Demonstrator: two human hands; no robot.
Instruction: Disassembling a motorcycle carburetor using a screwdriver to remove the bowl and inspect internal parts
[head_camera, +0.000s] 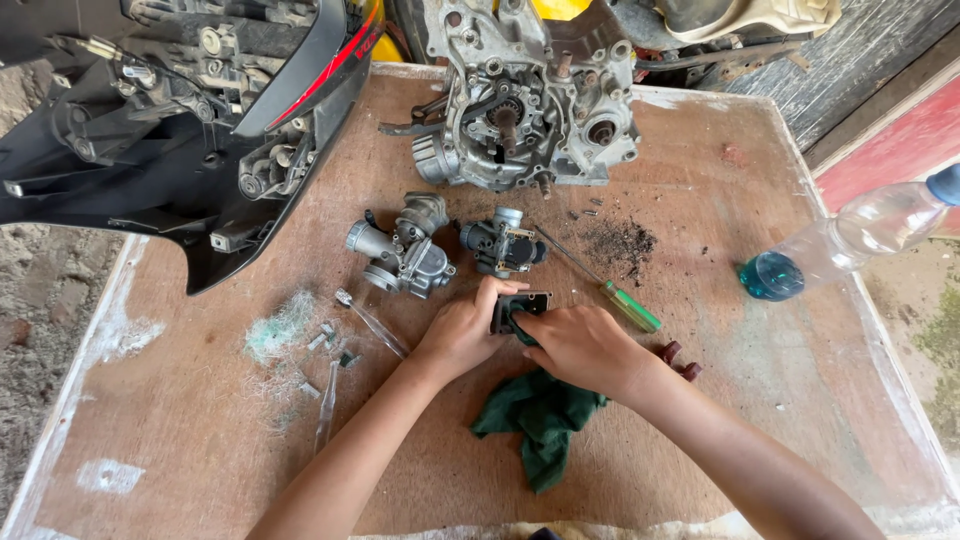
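We've got both hands on a small dark rectangular part (522, 308), low on the wooden table (200, 440), with a green rag (540, 415) trailing from under our right palm. Our left hand (462, 335) pinches the part's near-left edge, fingers (492, 292) pressed together along its top. Our right hand (580, 348) curls over the rag against the part's right side; we can't tell how those fingers sit, they're tucked under.

The part looks like stiff cast metal or hard plastic, light for its size, probably greasy, so likely slippery. Gripping the outer edges seems safest, leaving the open face free. It's blackish, frame-shaped, with a hollow middle.

Just beyond our fingers lie two grey carburettor bodies (405, 252) (502, 243). A green-handled screwdriver (628, 306) lies just right of them, and beyond that a patch of dark grit (620, 243). Further off sits an engine case (525, 95).
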